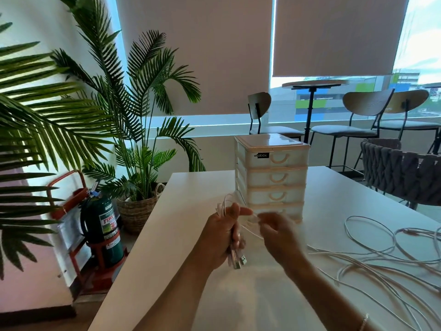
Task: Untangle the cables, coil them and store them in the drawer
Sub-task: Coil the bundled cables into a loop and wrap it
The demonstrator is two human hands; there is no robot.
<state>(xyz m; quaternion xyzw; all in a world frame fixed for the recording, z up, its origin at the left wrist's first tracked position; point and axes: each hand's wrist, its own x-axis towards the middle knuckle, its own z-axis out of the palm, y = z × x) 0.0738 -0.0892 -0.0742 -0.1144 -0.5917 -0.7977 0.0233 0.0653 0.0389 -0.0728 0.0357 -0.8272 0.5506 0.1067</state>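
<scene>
- Progress sits at an early stage, as we judge it: 1 white cable is being coiled, and the rest are not yet sorted.
- Our left hand (223, 237) is curled round a small bundle of white loops (226, 206), which rise above the fist toward 12 o'clock; 2 USB plugs (239, 260) hang below it at 6 o'clock.
- Our right hand (278, 231) is blurred. Its fingertips seem to pinch the free strand of that same cable just at 3 o'clock of the left hand, but we cannot tell the grip for sure.
- Loose cables (381, 256) lie spread and crossing one another on the white table (191, 235), out at 3 to 4 o'clock from our hands. These still need untangling and coiling.
- Storage is the plastic drawer unit (272, 177), standing on the table at 12 o'clock, just beyond our hands. We count 4 drawers, all closed, so nothing shows as stored; the lowest drawer is partly hidden by our hands.
- Around us: potted palms (133, 130) at 10 o'clock, a fire extinguisher (102, 225) on the floor at 9 o'clock, a woven chair (403, 173) at 2 o'clock, and café seating by the window beyond.
- Obstacles, in our view: a drawer must be opened with both hands busy, and the strand may trail back into the pile and snag.
</scene>
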